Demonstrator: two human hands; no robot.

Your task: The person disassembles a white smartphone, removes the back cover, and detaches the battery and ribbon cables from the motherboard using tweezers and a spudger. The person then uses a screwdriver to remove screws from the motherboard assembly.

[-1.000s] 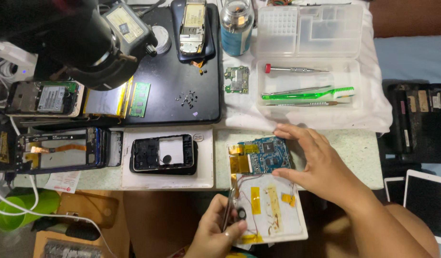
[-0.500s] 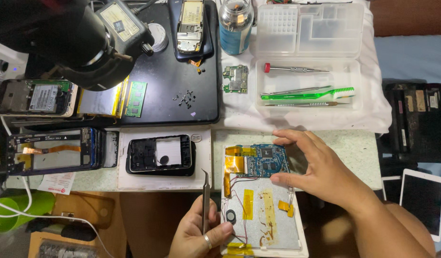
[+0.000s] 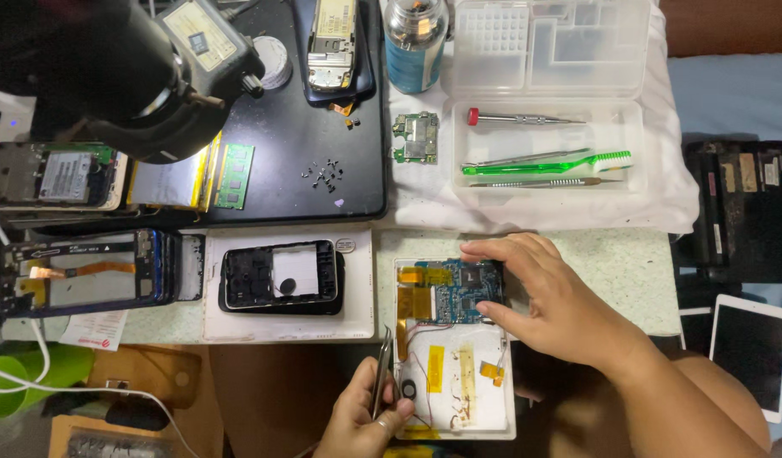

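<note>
An opened white tablet shell [image 3: 493, 399] lies at the table's near edge, with a blue circuit board [image 3: 449, 293], yellow tape strips and thin wires inside. My right hand [image 3: 548, 297] rests on the board's right side, fingers spread over its top and lower edge. My left hand [image 3: 361, 416] is at the shell's lower left corner, shut on metal tweezers [image 3: 382, 373] that point up along the shell's left edge. A small round part [image 3: 408, 391] lies in the shell beside my left thumb.
A black phone frame [image 3: 279, 276] sits on a white slab to the left. Behind are a black laptop lid [image 3: 315, 161] with loose screws, a small green board [image 3: 415, 138], a blue can [image 3: 415, 42], and a clear box [image 3: 544, 144] holding a screwdriver and green brush. A microscope head [image 3: 128, 76] looms top left.
The tablet shell now lies straighter under my hands. My left hand has moved up to its lower left corner with the tweezers upright. My right hand stays on the board.
</note>
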